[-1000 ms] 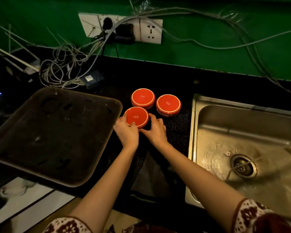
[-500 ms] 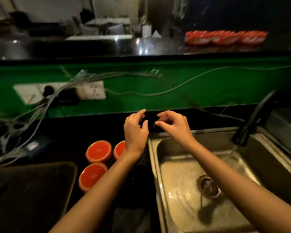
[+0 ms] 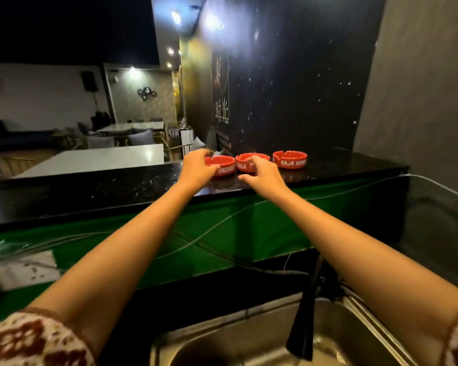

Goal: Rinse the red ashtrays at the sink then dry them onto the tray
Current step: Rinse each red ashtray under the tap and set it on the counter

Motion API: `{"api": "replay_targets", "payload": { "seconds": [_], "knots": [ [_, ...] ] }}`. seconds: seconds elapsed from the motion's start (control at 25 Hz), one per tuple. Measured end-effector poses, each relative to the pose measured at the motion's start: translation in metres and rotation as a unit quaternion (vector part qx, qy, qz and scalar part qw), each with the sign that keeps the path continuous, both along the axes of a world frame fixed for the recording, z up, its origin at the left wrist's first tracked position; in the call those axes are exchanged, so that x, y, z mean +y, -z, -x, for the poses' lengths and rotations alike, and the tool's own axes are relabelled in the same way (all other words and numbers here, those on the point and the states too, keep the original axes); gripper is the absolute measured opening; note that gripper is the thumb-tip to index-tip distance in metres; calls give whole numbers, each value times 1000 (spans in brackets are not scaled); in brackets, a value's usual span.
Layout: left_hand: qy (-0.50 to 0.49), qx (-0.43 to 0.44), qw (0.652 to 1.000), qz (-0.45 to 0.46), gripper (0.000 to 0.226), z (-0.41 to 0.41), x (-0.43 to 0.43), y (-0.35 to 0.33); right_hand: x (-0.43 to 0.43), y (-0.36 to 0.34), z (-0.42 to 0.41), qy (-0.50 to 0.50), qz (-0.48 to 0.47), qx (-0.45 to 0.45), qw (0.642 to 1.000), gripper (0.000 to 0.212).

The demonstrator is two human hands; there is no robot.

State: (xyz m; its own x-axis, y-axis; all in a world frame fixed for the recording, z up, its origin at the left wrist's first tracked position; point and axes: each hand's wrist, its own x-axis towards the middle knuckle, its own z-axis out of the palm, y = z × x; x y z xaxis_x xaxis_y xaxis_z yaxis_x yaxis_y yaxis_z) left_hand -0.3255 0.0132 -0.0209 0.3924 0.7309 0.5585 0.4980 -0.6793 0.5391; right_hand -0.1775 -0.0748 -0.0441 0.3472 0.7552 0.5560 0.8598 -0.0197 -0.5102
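**Reach moved from 3 upturned ashtrays to a fresh row of 3 on the upper ledge**

1 s ago both hands were set on an upside-down red ashtray low on the counter, beside the tray. 0.5 s ago they were raised, empty, over the back edge of the sink. Now the view has been lifted, and both arms are stretched across the sink (image 3: pixel 217 344) to the black upper ledge (image 3: pixel 103 188), where 3 more red ashtrays are lined up. The earlier 3 and the tray are no longer in view. From this it is judged that one batch has been set down and a new batch is being fetched for rinsing — no step has yet been done on this row.

The left hand (image 3: pixel 196 169) is curled round the left ashtray (image 3: pixel 222 165). Its fingertips (image 3: pixel 202 154) are hooked over the far rim and the thumb is laid against the near wall. The ashtray appears not yet lifted from the ledge.

The right hand (image 3: pixel 262 177) is spread and nothing is held. The middle ashtray (image 3: pixel 245 163) lies just beyond its fingertips and is partly covered by them — whether it is touched cannot be told. The right ashtray (image 3: pixel 290 159) stands further right of those fingers, untouched.

All 3 are seen as round, glossy red and low-walled, set upright with notches cut in the rims and white lettering on the walls. The faucet (image 3: pixel 306 307) is seen below the right forearm; whether water is running cannot be told.
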Motion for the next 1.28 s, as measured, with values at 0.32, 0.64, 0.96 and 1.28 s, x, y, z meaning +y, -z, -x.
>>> {"api": "replay_targets", "payload": {
  "seconds": [0.32,0.64,0.96,1.28],
  "knots": [
    [-148,55,964,214,49,-59,107,5,106,-11,-25,-24,64,88,994,23],
    [-158,-4,969,191,19,-49,105,6,104,-6,-17,2,20,193,981,25],
    [-22,-67,990,118,24,7,12,1,29,-11,16,-29,9,450,893,11],
    [118,-103,970,185,28,82,-118,61,-141,49,97,-43,1,515,856,26]
  ]
}}
